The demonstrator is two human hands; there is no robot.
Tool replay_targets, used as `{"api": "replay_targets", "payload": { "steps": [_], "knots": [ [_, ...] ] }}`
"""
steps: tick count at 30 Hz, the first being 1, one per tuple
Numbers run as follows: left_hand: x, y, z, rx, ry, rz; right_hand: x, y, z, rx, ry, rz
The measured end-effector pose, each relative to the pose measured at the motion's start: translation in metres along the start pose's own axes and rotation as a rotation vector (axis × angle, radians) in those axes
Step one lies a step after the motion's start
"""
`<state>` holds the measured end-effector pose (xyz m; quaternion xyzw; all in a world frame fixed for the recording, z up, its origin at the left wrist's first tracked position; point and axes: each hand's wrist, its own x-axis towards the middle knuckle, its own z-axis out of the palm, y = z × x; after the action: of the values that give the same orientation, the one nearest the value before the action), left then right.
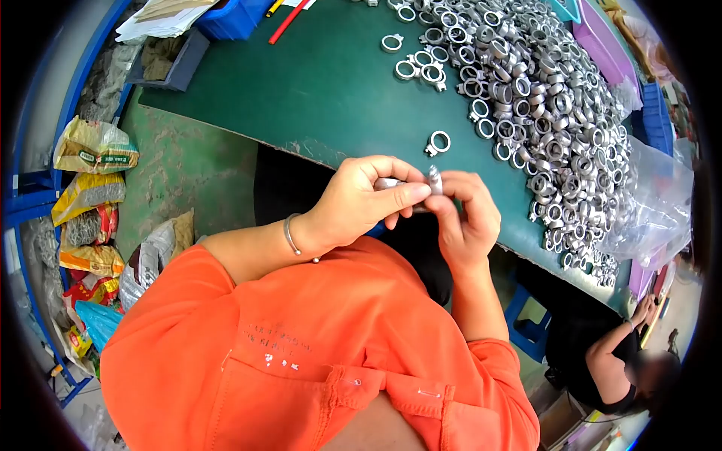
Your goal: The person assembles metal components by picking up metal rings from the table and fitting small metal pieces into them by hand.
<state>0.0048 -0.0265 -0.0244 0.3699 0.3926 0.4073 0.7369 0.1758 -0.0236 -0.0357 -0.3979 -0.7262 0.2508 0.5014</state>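
My left hand (368,194) and my right hand (468,214) meet just over the near edge of the green table (323,98). Between their fingertips a small grey metal ring (435,180) is pinched, seen nearly edge-on. Another bit of grey metal (387,183) shows under my left fingers; whether it belongs to the same piece I cannot tell. Both hands are closed, and fingers hide much of what they hold. A single loose ring (438,142) with a small lug lies on the table just beyond my fingertips.
A large heap of metal rings (553,128) covers the table's right side, beside a clear plastic bag (650,199). Far left are a grey bin (171,64), a blue bin (233,19) and a red pen (289,25). Sacks (94,195) line the left shelf. Another person (613,361) sits lower right.
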Motion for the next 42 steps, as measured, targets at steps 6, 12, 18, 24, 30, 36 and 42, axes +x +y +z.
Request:
{"api": "replay_targets", "payload": {
  "steps": [6,12,18,24,30,36,42],
  "knots": [
    [-0.003,-0.007,0.000,0.149,-0.053,0.185,-0.015,-0.003,0.005,0.083,-0.022,0.018],
    [-0.005,-0.010,-0.002,0.460,-0.072,0.440,-0.023,-0.011,-0.004,0.500,0.053,0.464],
    [-0.006,-0.007,0.001,0.544,-0.113,0.548,-0.024,-0.009,-0.005,0.767,-0.049,0.525],
    [-0.005,-0.001,-0.002,-0.019,-0.072,-0.138,-0.027,-0.007,0.008,0.597,0.184,0.162],
    [-0.005,-0.007,-0.006,-0.225,-0.085,-0.144,-0.016,-0.013,0.004,0.099,-0.055,-0.062],
    [-0.002,-0.008,-0.005,0.311,0.050,0.352,0.017,0.011,-0.006,-0.548,-0.112,-0.076],
    [-0.005,-0.011,-0.004,0.591,0.085,0.510,0.015,0.016,-0.007,-0.647,-0.113,-0.058]
  ]
}}
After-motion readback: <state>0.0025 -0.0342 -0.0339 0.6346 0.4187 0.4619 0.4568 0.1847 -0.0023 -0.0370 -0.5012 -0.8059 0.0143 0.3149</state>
